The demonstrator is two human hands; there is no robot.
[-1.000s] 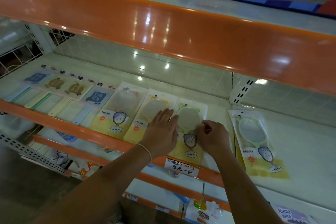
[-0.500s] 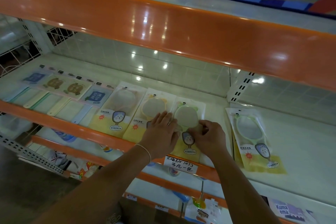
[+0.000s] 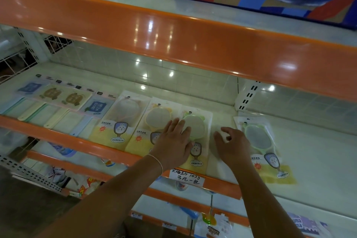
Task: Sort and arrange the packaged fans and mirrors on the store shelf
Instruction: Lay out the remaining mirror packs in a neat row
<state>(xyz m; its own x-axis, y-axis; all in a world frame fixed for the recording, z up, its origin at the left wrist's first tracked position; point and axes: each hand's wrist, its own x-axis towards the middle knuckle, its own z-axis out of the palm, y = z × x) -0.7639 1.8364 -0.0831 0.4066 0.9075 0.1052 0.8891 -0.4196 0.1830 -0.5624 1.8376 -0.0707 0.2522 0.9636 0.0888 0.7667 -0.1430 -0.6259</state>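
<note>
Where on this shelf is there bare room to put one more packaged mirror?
Bare white shelf lies right of the lone green-framed mirror pack, and behind the row toward the tiled back wall. A narrow strip between that pack and the green mirror pack under the left hand is occupied by the right hand. Leftward, packs lie edge to edge.

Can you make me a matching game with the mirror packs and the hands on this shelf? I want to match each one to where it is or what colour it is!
Things:
1. pink mirror pack
2. yellow mirror pack
3. lone green mirror pack
4. left hand

Places or colours:
A. lies apart, at the far right
B. rests flat on the packs, fingers straight
C. has a yellow frame, beside the left hand
D. lies next to the blue-labelled pack

Pairs: 1-D, 2-C, 3-A, 4-B
</note>
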